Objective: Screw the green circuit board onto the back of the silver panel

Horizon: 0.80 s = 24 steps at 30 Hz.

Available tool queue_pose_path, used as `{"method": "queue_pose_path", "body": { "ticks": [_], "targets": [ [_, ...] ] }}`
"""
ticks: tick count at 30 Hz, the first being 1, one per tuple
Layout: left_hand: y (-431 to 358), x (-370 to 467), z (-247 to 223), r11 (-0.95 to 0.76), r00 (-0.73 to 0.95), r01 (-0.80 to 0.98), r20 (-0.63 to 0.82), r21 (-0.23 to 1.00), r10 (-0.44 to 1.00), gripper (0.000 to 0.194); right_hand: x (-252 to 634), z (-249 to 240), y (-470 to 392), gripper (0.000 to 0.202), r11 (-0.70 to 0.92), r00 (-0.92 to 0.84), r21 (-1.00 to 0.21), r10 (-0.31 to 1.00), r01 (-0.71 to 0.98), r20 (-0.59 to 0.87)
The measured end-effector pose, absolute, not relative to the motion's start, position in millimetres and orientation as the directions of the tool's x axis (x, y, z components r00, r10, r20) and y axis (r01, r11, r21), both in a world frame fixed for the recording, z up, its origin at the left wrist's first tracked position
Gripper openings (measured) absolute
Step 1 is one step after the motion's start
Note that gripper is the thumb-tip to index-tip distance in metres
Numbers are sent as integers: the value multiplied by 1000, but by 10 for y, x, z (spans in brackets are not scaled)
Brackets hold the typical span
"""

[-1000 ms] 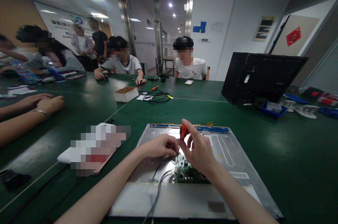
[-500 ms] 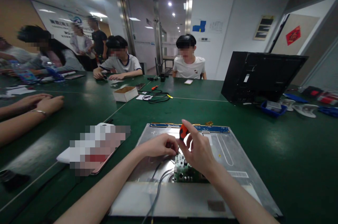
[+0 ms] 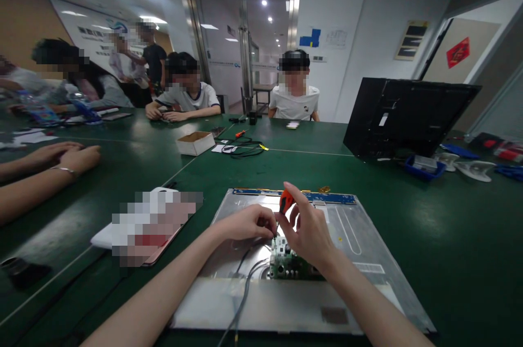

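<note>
A flat metal display panel [image 3: 351, 260] lies on the green table, with a green circuit board [image 3: 286, 266] on its middle. My right hand [image 3: 308, 224] is closed around the red-and-black handle of a screwdriver [image 3: 286, 201], held upright over the board's upper left corner. Beside it, my left hand [image 3: 255, 223] pinches at the screwdriver's lower end; what its fingertips hold is too small to make out. Grey cables [image 3: 245, 298] run from the board's left side toward the panel's near edge. Part of the board is hidden under my right hand.
Left of the panel lie a white and pink item [image 3: 151, 227] and another person's hands [image 3: 77, 160]. Farther back are an open box [image 3: 196, 143], black cable [image 3: 245, 151] and an orange screwdriver [image 3: 240, 133]. A black monitor [image 3: 408, 118] stands at the right. People sit opposite.
The screwdriver handle leans slightly more to the right in my right hand. My left hand has hardly moved. The person opposite has raised their head.
</note>
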<state>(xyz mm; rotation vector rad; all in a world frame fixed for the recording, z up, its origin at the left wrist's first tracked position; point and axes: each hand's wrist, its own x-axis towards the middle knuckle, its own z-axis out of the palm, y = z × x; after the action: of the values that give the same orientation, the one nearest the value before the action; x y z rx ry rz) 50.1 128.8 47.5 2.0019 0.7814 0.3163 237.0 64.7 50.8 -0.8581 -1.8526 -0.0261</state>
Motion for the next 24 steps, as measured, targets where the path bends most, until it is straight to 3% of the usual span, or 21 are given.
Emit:
{"method": "queue_pose_path", "body": {
  "ticks": [24],
  "targets": [
    [1287,505,479,-382,773,390,-73,838,630,2,2381,557,618,58,761,-250,-343,542,550,802]
  ]
}}
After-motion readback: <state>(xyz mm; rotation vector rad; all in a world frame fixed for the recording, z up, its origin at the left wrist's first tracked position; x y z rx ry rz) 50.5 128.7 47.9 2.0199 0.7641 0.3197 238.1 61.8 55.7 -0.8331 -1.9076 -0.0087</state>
